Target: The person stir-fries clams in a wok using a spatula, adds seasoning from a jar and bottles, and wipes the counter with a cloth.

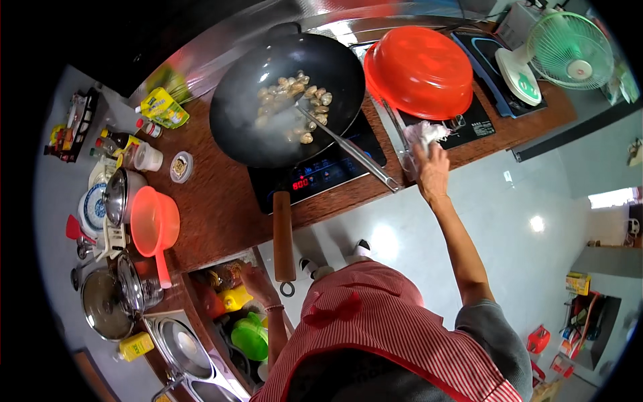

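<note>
My right hand (433, 172) grips a crumpled white and pink cloth (428, 133) at the counter edge, right of the wok. My left hand (258, 285) hangs low by an open cabinet, its fingers near a clear bottle (228, 275) and above a yellow bottle (236, 298); whether it holds anything is unclear. Clams (294, 93) lie steaming in a black wok (236, 120) on a lit induction cooker (321, 173). A metal spatula (346, 143) rests in the wok, its handle end over the counter edge. The wok's wooden handle (282, 236) points towards me.
An upturned red basin (422, 70) covers part of a second cooker (474, 123). Further right stands a green fan (570, 50). On the left are a pink ladle (153, 221), a lidded pot (120, 196), seasoning bottles (118, 138), a yellow pouch (163, 108) and a sink (186, 346).
</note>
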`<state>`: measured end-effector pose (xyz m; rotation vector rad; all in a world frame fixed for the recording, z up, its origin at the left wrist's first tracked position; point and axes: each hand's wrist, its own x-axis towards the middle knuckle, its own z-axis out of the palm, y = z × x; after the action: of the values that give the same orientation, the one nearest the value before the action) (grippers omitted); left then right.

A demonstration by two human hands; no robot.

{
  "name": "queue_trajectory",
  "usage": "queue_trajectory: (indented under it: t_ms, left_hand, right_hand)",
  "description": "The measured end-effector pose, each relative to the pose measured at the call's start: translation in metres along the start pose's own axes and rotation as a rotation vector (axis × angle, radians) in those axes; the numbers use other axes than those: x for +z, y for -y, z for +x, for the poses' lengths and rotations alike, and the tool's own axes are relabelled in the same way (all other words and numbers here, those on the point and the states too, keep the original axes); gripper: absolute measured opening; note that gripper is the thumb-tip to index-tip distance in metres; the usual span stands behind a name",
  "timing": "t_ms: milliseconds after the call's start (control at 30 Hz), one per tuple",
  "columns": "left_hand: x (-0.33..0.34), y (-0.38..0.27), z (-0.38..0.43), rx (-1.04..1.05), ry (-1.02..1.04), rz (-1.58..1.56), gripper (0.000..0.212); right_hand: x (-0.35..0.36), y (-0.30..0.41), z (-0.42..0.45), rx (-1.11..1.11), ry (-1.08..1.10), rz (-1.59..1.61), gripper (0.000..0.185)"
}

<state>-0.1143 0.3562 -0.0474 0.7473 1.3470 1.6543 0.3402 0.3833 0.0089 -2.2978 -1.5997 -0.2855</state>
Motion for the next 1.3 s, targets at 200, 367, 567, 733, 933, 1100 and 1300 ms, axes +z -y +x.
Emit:
queue_trajectory:
  t_ms: [200,367,567,733,933,1100,1300]
  left_hand:
    - [0.053,-0.044,0.021,-0.054,0.373,0.331,0.024]
    - [0.113,-0.092,0.011,-0.726,0.721,-0.201,0.048]
    - [0.136,-0.116,-0.002,-1.065,0.996,-0.483,0.047]
    - [0.14,-0.12,-0.006,-1.087,0.88,-0.423,0.034]
    - [0.138,-0.123,-0.002,-1.094,0.869,-0.397,0.033]
    - [0.138,-0.122,-0.003,-1.076,0.869,-0.388,0.032]
    - [0.137,-0.119,-0.004,-1.074,0.852,-0.398,0.03]
  right_hand:
    - [-0.033,0.035,-0.01,0.008,-0.093,0.071,0.045]
    - [-0.007,0.099,-0.049,-0.06,0.262,0.345,0.06]
    - [-0.013,0.173,-0.05,-0.137,0.4,0.354,0.07]
    - [-0.009,0.187,-0.04,-0.144,0.437,0.28,0.074]
    - [0.004,0.177,-0.035,-0.071,0.425,0.154,0.076]
    - [-0.035,0.176,-0.034,-0.099,0.369,0.259,0.063]
    - [-0.113,0.177,-0.021,-0.294,-0.118,0.557,0.028]
